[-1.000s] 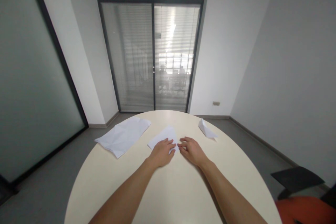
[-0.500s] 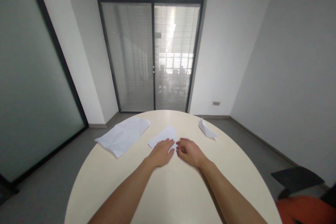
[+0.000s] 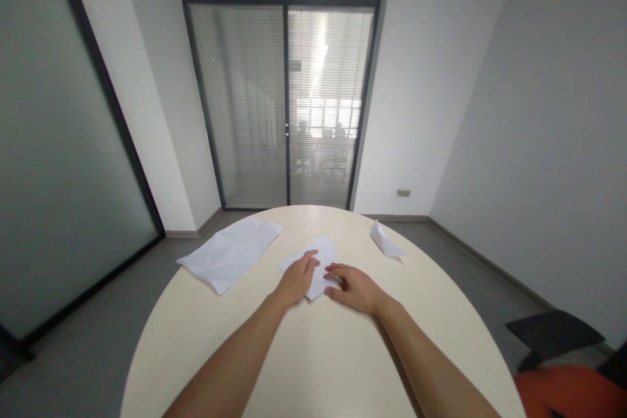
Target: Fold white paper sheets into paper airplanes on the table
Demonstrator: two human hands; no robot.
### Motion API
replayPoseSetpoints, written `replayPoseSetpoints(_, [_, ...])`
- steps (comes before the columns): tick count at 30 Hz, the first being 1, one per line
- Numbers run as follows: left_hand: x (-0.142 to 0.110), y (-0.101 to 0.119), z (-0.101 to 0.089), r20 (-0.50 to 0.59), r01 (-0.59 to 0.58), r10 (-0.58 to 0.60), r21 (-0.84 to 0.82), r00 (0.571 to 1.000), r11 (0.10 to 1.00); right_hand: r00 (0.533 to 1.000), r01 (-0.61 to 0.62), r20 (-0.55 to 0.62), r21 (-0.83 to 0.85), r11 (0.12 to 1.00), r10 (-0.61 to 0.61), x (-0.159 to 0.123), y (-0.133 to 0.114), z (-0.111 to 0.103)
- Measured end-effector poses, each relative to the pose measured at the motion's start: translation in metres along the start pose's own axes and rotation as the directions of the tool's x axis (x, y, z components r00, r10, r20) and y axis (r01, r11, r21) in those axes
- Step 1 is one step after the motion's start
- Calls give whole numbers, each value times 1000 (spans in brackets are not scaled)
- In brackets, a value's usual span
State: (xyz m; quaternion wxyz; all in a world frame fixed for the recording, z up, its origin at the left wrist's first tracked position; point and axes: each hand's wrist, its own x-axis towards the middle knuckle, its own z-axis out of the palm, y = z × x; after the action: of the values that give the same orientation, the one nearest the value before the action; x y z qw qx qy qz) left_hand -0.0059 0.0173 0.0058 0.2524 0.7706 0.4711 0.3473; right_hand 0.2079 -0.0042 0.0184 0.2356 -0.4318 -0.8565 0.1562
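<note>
A small folded sheet of white paper (image 3: 321, 277) lies flat on the cream round table (image 3: 304, 359), between my two hands. My left hand (image 3: 296, 277) rests on its left part with fingers stretched out, covering some of it. At the right edge of the paper is my right hand (image 3: 355, 287), its thumb and fingers apart and curved, the fingertips touching the sheet. Neither hand grips the paper.
Larger creased white sheets (image 3: 235, 251) lie at the table's far left. A folded white paper piece (image 3: 386, 243) stands at the far right. A chair with a red seat (image 3: 573, 392) is beyond the table's right edge.
The folded paper has shifted slightly to the right and shows more between my hands. My left fingers have moved up, and my right thumb and fingers have spread apart.
</note>
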Motion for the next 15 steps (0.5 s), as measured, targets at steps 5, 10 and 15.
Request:
replayPoseSetpoints(5, [1, -1, 0, -37, 70, -67, 80, 997, 994, 998, -36, -42, -16, 999, 35, 1, 3, -1])
replayPoseSetpoints(10, [1, -3, 0, -53, 82, -77, 99, 996, 992, 995, -55, -81, -36, 998, 52, 2, 3, -4])
replayPoseSetpoints(15, [1, 0, 1, -51, 87, -81, 145, 995, 986, 990, -103, -103, -54, 993, 97, 3, 4, -3])
